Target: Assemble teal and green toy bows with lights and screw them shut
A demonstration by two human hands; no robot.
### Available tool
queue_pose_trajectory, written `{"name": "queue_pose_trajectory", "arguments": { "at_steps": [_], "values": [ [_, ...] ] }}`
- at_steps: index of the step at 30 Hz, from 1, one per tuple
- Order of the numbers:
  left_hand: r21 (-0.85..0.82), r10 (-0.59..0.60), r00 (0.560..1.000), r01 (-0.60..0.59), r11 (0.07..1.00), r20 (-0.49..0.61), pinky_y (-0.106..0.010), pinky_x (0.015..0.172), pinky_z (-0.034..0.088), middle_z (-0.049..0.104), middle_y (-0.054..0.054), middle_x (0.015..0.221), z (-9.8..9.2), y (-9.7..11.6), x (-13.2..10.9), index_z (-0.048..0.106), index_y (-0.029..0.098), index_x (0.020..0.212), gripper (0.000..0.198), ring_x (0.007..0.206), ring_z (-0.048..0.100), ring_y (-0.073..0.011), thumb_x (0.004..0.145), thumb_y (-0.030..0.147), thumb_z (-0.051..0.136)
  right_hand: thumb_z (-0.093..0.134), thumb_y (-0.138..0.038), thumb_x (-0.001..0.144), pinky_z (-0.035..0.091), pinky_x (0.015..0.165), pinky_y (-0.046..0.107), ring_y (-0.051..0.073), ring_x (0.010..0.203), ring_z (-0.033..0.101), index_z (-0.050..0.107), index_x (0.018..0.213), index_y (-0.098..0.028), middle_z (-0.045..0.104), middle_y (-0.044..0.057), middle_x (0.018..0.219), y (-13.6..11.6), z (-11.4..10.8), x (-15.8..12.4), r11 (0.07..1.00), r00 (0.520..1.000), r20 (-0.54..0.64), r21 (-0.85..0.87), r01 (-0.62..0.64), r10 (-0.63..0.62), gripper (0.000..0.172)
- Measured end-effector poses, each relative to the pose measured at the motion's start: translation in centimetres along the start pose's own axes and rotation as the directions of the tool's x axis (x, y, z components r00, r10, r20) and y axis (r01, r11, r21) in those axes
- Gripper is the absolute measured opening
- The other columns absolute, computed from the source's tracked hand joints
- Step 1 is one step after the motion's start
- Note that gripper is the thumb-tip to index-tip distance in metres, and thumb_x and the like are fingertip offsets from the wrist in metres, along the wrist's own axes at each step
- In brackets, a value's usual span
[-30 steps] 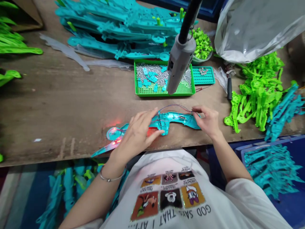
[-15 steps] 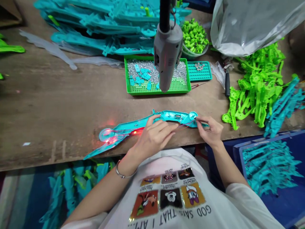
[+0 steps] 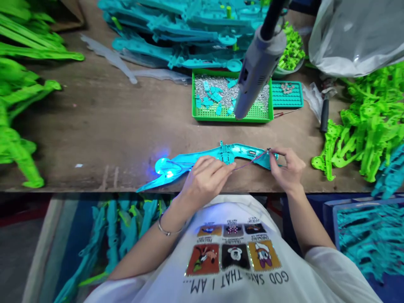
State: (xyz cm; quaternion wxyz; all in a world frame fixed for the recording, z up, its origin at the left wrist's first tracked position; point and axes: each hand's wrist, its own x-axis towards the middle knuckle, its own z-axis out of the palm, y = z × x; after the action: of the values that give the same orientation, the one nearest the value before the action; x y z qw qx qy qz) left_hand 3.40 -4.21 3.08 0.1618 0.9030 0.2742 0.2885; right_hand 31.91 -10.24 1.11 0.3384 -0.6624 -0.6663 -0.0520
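A long, curved turquoise plastic half shell [image 3: 226, 152] lies hollow side up along the front of the table. Blue light glows at its left end, where thin wires run inside it. My left hand [image 3: 206, 179] is over the middle of the shell, thumb and forefinger pinched on the thin reddish wires [image 3: 252, 161]. These stretch across to my right hand [image 3: 288, 168] at the shell's right end. There my fingertips close on the wire end, beside a small dark piece too tiny to make out.
Overhead hangs a grey electric screwdriver [image 3: 260, 63], in front of a green tray [image 3: 232, 119] of screws and turquoise bits. Turquoise shells [image 3: 189, 38] are piled behind. Lime-green parts lie left [image 3: 19, 97] and right [image 3: 362, 126]. A screwdriver [image 3: 285, 113] lies beside the tray.
The glow in the shell has turned from red to blue. My right hand holds the wire end slightly higher off the shell's right end. The whole view has shifted left.
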Motion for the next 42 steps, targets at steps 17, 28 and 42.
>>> {"name": "queue_pose_trajectory", "arguments": {
  "at_steps": [17, 28, 42],
  "values": [
    [0.085, -0.433, 0.893, 0.425, 0.901, 0.123, -0.047, 0.106, 0.047, 0.070, -0.010, 0.126, -6.2, -6.9, -7.0, 0.062, 0.024, 0.136, 0.040, 0.118, 0.063, -0.0298, 0.098, 0.039, 0.061, 0.065, -0.018, 0.088, 0.064, 0.078, 0.038, 0.022, 0.083, 0.074, 0.069, 0.100, -0.021, 0.075, 0.006, 0.094, 1.9, 1.7, 1.8, 0.989, 0.985, 0.125, 0.069, -0.131, 0.121, 0.014],
    [-0.163, -0.324, 0.938, 0.303, 0.939, -0.122, -0.043, 0.101, 0.048, 0.075, -0.008, 0.120, -1.7, 0.9, 2.3, 0.068, 0.021, 0.123, 0.026, 0.116, 0.066, -0.0248, 0.102, 0.036, 0.062, 0.073, -0.020, 0.089, 0.070, 0.083, 0.042, 0.023, 0.098, 0.078, 0.051, 0.137, -0.031, 0.072, 0.008, 0.122, -3.5, 1.3, 1.7, 0.917, 0.998, -0.056, 0.399, -0.011, 0.037, 0.054],
    [-0.565, -0.467, 0.854, 0.508, 0.650, 0.231, -0.033, 0.081, 0.050, 0.077, -0.002, 0.083, 2.9, 2.5, 4.8, 0.075, 0.019, 0.093, 0.012, 0.078, 0.070, -0.0162, 0.099, 0.025, 0.066, 0.082, -0.021, 0.084, 0.070, 0.086, 0.038, 0.022, 0.092, 0.080, 0.074, 0.114, -0.027, 0.081, 0.004, 0.104, -4.3, -1.1, 0.8, 0.750, 0.947, 0.289, 0.594, -0.292, 0.140, 0.031]
  ]
}}
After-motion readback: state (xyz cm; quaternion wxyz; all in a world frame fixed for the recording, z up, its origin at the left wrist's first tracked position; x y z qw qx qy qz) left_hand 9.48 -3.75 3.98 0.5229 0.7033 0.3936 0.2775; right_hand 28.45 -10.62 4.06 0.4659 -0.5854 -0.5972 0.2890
